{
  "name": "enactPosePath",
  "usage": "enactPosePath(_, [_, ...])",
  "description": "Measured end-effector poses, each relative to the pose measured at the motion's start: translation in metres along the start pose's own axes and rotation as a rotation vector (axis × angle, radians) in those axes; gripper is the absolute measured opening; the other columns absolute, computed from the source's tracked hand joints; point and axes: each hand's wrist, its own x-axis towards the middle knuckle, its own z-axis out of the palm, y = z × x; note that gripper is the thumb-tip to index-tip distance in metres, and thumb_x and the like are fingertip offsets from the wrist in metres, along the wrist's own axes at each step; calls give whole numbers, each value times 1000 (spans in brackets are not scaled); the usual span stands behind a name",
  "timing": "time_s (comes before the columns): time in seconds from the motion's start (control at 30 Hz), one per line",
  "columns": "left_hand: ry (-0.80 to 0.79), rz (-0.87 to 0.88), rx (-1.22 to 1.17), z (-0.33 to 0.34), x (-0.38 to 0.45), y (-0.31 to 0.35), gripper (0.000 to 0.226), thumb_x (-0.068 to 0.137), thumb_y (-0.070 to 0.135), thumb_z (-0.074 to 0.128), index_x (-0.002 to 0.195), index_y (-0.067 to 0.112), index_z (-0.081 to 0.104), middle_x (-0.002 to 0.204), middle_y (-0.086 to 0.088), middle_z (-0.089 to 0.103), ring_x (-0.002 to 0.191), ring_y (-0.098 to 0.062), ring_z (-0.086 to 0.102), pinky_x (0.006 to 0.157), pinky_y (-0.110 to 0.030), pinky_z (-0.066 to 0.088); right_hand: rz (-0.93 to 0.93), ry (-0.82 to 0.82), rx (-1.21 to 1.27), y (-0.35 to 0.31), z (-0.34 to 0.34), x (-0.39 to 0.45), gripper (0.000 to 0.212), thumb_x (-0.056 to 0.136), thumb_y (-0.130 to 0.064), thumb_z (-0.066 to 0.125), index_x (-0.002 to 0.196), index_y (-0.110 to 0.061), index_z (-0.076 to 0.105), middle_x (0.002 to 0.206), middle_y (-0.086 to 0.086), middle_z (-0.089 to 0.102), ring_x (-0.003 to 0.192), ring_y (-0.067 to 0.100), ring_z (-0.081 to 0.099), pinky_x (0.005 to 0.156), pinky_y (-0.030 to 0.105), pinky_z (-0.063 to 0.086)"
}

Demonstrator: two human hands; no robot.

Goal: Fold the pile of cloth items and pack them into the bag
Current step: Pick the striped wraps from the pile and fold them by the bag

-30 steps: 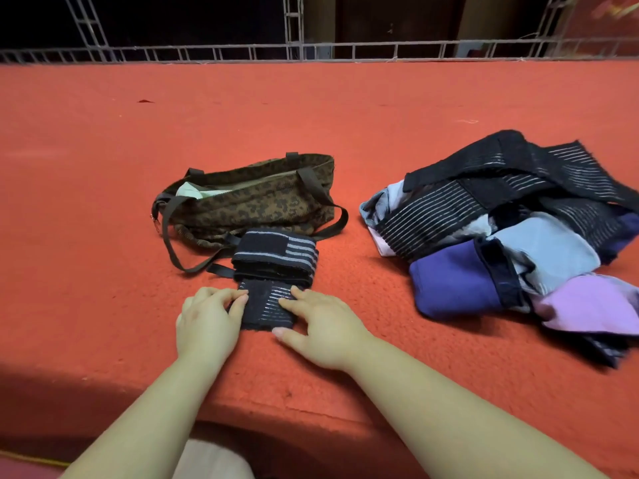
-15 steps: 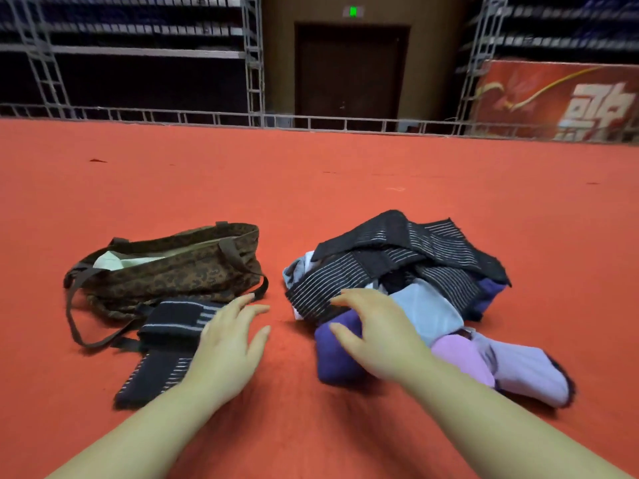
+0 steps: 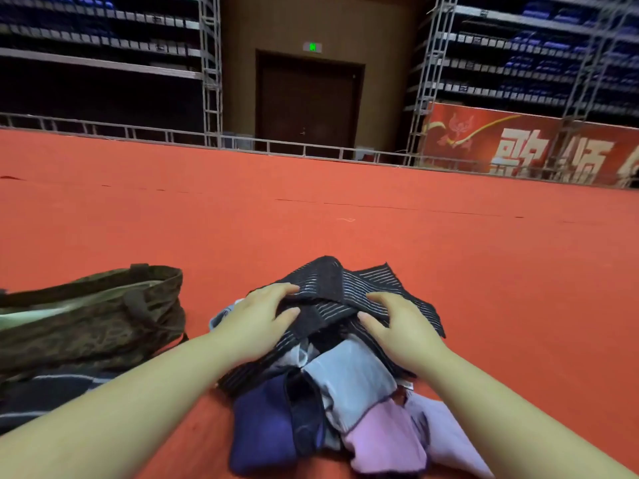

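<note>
A pile of cloth items (image 3: pixel 349 378) lies on the red carpet just in front of me, with a black white-striped cloth (image 3: pixel 332 285) on top. My left hand (image 3: pixel 256 323) grips that cloth's left side between fingers and thumb. On its right side my right hand (image 3: pixel 401 326) grips it the same way. Below it lie a dark blue piece (image 3: pixel 259 430), a light blue piece (image 3: pixel 349 375) and pink and lavender pieces (image 3: pixel 383 440). The brown patterned bag (image 3: pixel 86 319) lies open at the left. A folded striped cloth (image 3: pixel 41 392) rests in front of it, partly behind my left forearm.
The red carpet (image 3: pixel 345 229) stretches far ahead and to the right. A metal railing (image 3: pixel 276 146) marks its far edge, with a dark door (image 3: pixel 307 102), scaffolding and a red banner (image 3: pixel 518 146) beyond.
My left hand left the folded striped cloth by the bag and moved right onto the pile. My right hand moved up from the blue piece. Both now grip the top black striped cloth.
</note>
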Motion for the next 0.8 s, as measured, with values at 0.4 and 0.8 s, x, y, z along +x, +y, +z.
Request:
enactPosePath(0.4, [-198,16,-54,5,88,1,62,85,20,62,142,26,38,142,7,46,129,-10,43,109,-27,32,-12,-47,81,19,16,68,77,80,-55,64,145,-25,34,142,-5,46,133,14,39,112,36,29])
enactPosePath(0.8, [6,351,104,-14,60,7,26,85,20,66,109,25,57,100,12,50,98,-9,48,90,-24,36,-209,22,29,2,-2,57,64,71,-51,76,126,-31,51,115,-10,59,111,13,49,98,32,37])
